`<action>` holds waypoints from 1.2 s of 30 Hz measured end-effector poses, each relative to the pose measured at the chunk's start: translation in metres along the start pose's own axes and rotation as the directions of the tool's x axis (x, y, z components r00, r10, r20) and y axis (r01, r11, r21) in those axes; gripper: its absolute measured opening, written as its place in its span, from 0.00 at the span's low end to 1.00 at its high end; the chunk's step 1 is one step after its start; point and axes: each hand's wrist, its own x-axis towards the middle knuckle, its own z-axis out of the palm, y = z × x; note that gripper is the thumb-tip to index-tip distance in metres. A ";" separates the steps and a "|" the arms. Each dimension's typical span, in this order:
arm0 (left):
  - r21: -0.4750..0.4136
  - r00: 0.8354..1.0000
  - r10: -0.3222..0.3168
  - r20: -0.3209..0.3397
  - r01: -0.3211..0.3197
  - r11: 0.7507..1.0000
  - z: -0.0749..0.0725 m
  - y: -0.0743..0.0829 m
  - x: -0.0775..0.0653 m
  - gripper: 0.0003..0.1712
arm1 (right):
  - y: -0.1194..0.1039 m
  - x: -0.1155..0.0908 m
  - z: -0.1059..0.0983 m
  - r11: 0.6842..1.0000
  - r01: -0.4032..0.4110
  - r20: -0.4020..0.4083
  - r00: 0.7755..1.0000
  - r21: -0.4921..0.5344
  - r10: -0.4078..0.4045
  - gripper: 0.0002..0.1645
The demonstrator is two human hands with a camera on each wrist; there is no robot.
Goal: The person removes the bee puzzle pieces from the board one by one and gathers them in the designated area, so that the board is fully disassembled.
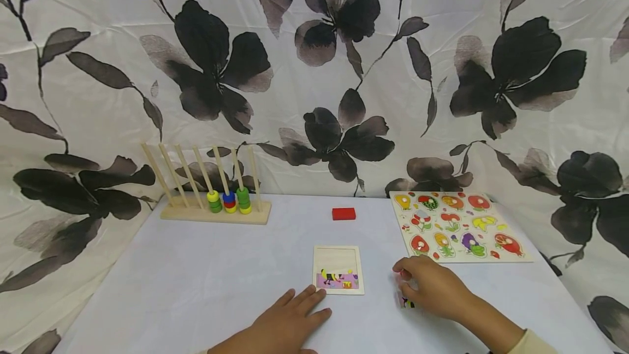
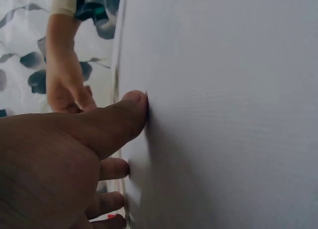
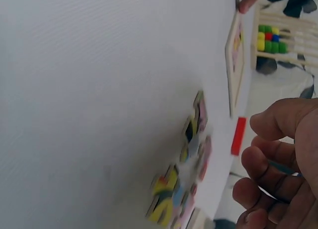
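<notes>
My left hand [image 1: 290, 321] rests on the white table with its fingers spread, fingertips at the lower left corner of a small wooden puzzle tray [image 1: 336, 258]. Along the tray's bottom lies a purple strip of puzzle pieces [image 1: 339, 278] with yellow and black figures. To the right of the tray, my right hand [image 1: 434, 288] hovers over loose puzzle pieces [image 3: 166, 196], partly hiding them in the head view. Its fingers curve loosely in the right wrist view, with nothing between them. Those pieces, yellow, black and pink, lie on the tabletop below the hand.
A wooden peg rack [image 1: 213, 216] with coloured rings on some pegs stands at the back left. Behind the tray lies a red block [image 1: 343, 213]. The fruit puzzle board [image 1: 524, 258] is at the back right, just beyond my right hand. Floral cloth [image 1: 275, 97] hangs behind the table.
</notes>
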 end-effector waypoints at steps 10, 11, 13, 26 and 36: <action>-0.009 1.000 0.028 -0.001 -0.028 1.000 0.001 0.000 -0.003 0.47 | -0.031 0.025 0.015 0.984 0.176 -0.025 0.984 -0.030 -0.177 0.15; -0.009 1.000 0.027 -0.001 -0.027 1.000 0.001 0.000 -0.003 0.47 | -0.034 0.028 0.016 0.982 0.188 -0.025 0.982 -0.029 -0.189 0.15; -0.015 1.000 0.026 0.000 -0.026 1.000 0.001 0.000 -0.002 0.48 | -0.041 0.032 0.019 0.978 0.205 -0.020 0.978 -0.025 -0.206 0.15; 0.003 0.997 0.052 -0.048 -0.052 0.999 0.005 -0.002 -0.002 0.47 | -0.074 0.058 0.037 0.943 0.332 -0.015 0.943 0.011 -0.332 0.14; 0.015 0.996 0.070 -0.059 -0.069 0.997 0.004 -0.003 -0.003 0.47 | -0.085 0.070 0.047 0.950 0.312 0.051 0.949 0.009 -0.312 0.17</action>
